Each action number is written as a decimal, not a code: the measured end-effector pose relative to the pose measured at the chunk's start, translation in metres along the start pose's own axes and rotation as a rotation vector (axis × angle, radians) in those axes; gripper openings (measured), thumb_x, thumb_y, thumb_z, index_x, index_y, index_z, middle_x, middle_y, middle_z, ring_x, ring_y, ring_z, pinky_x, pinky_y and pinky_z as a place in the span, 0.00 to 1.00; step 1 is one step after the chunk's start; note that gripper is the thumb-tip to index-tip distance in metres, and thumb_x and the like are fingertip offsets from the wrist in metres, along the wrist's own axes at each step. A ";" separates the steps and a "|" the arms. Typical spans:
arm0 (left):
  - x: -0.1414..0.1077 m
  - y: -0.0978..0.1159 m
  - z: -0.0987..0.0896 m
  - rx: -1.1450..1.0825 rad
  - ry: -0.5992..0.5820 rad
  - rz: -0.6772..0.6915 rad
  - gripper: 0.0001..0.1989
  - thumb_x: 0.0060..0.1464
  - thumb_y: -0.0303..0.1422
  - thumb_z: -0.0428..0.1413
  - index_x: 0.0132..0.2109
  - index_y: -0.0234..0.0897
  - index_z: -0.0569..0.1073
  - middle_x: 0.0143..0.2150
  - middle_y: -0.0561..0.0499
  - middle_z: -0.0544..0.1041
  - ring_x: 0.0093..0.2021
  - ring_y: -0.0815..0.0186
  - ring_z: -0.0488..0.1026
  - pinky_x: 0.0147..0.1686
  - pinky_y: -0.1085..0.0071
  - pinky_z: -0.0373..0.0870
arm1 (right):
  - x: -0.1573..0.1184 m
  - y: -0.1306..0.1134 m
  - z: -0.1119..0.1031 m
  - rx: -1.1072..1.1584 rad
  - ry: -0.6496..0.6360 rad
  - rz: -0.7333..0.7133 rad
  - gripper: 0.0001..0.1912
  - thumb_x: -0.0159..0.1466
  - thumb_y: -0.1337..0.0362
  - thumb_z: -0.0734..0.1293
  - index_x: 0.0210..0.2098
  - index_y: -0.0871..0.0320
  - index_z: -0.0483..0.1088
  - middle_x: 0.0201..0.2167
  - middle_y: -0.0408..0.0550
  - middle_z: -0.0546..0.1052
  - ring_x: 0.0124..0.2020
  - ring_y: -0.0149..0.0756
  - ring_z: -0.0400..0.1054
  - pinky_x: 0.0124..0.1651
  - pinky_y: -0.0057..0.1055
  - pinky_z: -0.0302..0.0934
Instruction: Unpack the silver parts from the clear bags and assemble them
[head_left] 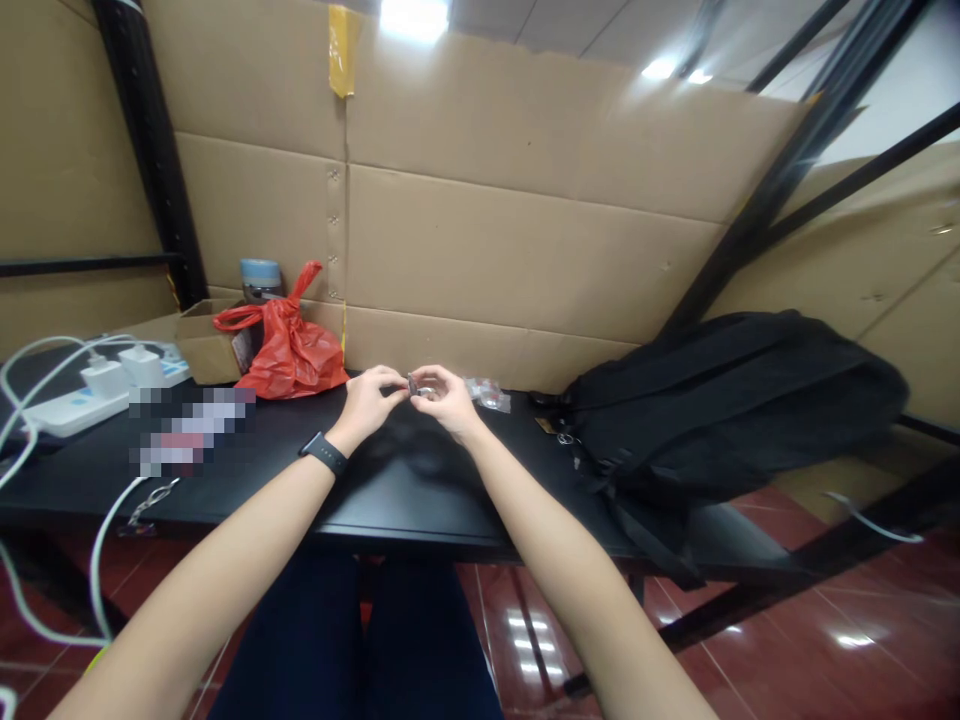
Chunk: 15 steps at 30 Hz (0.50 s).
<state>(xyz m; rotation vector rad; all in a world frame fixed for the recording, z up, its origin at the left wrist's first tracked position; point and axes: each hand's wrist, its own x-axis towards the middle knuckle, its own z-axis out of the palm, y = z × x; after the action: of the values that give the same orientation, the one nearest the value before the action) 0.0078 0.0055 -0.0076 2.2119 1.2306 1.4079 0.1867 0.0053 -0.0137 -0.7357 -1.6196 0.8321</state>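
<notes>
Above the black table (420,505), both hands meet near its back edge. My left hand (372,402), with a dark watch on its wrist, pinches the left side of a small dark, shiny piece (412,385) whose kind I cannot make out. From the other side, the thumb and fingers of my right hand (448,402) close on the same piece. A bit of shiny metal shows by the right fingers. Just behind my right hand lies a small clear plastic packet (491,394) with something inside.
A red plastic bag (296,350), a small cardboard box (206,345) and a blue-lidded bottle (261,278) stand at the back left. A white power strip (75,408) with cables lies further left. On the right rests a black backpack (735,400). Cardboard (510,240) walls the back.
</notes>
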 end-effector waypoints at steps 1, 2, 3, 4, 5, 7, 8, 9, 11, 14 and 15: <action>0.000 0.001 0.001 -0.016 0.026 -0.003 0.04 0.55 0.34 0.62 0.38 0.42 0.82 0.46 0.50 0.80 0.50 0.59 0.76 0.54 0.63 0.69 | 0.000 -0.001 0.001 -0.003 0.016 -0.016 0.19 0.49 0.61 0.74 0.41 0.55 0.71 0.41 0.48 0.77 0.44 0.38 0.73 0.44 0.32 0.67; -0.001 0.002 0.002 -0.030 0.048 -0.006 0.04 0.55 0.34 0.62 0.37 0.42 0.82 0.47 0.50 0.79 0.50 0.60 0.76 0.55 0.63 0.69 | 0.000 -0.002 0.002 -0.008 0.032 -0.031 0.19 0.50 0.61 0.74 0.40 0.55 0.71 0.40 0.48 0.77 0.44 0.39 0.73 0.44 0.33 0.68; -0.001 0.003 0.003 -0.041 0.066 -0.014 0.04 0.55 0.34 0.62 0.37 0.42 0.82 0.48 0.50 0.78 0.50 0.60 0.75 0.56 0.64 0.68 | -0.001 -0.003 0.003 -0.014 0.046 -0.043 0.18 0.50 0.61 0.74 0.40 0.55 0.71 0.39 0.48 0.77 0.44 0.39 0.73 0.45 0.34 0.68; 0.000 0.003 0.003 -0.050 0.076 -0.025 0.05 0.55 0.34 0.62 0.38 0.42 0.82 0.49 0.49 0.77 0.50 0.60 0.75 0.56 0.64 0.68 | -0.001 -0.005 0.003 -0.019 0.058 -0.052 0.18 0.50 0.61 0.74 0.40 0.55 0.71 0.39 0.48 0.77 0.44 0.39 0.73 0.46 0.34 0.68; 0.000 0.003 0.004 -0.060 0.080 -0.037 0.05 0.55 0.34 0.62 0.38 0.41 0.81 0.49 0.49 0.76 0.51 0.60 0.74 0.56 0.64 0.68 | -0.001 -0.006 0.003 -0.019 0.068 -0.057 0.18 0.50 0.60 0.75 0.40 0.55 0.71 0.39 0.48 0.77 0.44 0.39 0.73 0.47 0.35 0.68; 0.001 0.002 0.005 -0.085 0.081 -0.052 0.05 0.55 0.34 0.62 0.38 0.40 0.81 0.48 0.49 0.75 0.51 0.61 0.74 0.56 0.65 0.68 | -0.001 -0.008 0.004 -0.010 0.080 -0.063 0.19 0.50 0.59 0.75 0.39 0.55 0.71 0.39 0.48 0.77 0.44 0.39 0.73 0.48 0.35 0.68; 0.001 0.001 0.005 -0.099 0.081 -0.055 0.05 0.55 0.34 0.61 0.38 0.40 0.81 0.48 0.49 0.75 0.51 0.61 0.74 0.56 0.65 0.68 | -0.001 -0.009 0.005 -0.001 0.085 -0.064 0.19 0.50 0.59 0.75 0.39 0.55 0.71 0.38 0.48 0.77 0.44 0.39 0.73 0.48 0.36 0.68; 0.002 0.001 0.005 -0.113 0.083 -0.056 0.05 0.55 0.34 0.61 0.38 0.40 0.81 0.48 0.49 0.74 0.50 0.61 0.74 0.56 0.65 0.68 | -0.001 -0.010 0.005 0.010 0.090 -0.066 0.19 0.49 0.59 0.76 0.38 0.55 0.71 0.38 0.47 0.77 0.44 0.39 0.73 0.48 0.36 0.68; 0.002 0.001 0.006 -0.129 0.089 -0.054 0.05 0.55 0.33 0.61 0.39 0.39 0.81 0.47 0.49 0.74 0.50 0.61 0.74 0.57 0.65 0.68 | -0.002 -0.011 0.006 0.036 0.100 -0.067 0.19 0.49 0.58 0.77 0.38 0.55 0.71 0.38 0.47 0.77 0.43 0.39 0.73 0.48 0.36 0.68; 0.000 0.003 0.006 -0.105 0.116 -0.050 0.05 0.55 0.33 0.61 0.39 0.39 0.81 0.47 0.48 0.73 0.50 0.61 0.73 0.57 0.64 0.68 | -0.003 -0.012 0.007 0.063 0.110 -0.046 0.20 0.48 0.57 0.78 0.37 0.55 0.71 0.37 0.47 0.77 0.43 0.39 0.73 0.48 0.36 0.69; 0.000 0.004 0.007 -0.094 0.133 -0.050 0.05 0.56 0.33 0.61 0.39 0.39 0.81 0.47 0.48 0.72 0.51 0.61 0.72 0.58 0.64 0.68 | -0.003 -0.012 0.007 0.070 0.113 -0.034 0.20 0.48 0.56 0.78 0.37 0.55 0.71 0.37 0.47 0.77 0.43 0.39 0.74 0.49 0.36 0.69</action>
<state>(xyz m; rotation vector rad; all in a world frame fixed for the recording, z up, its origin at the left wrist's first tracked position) 0.0152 0.0045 -0.0090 2.0412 1.2256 1.5811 0.1799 -0.0045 -0.0062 -0.6917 -1.4912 0.8053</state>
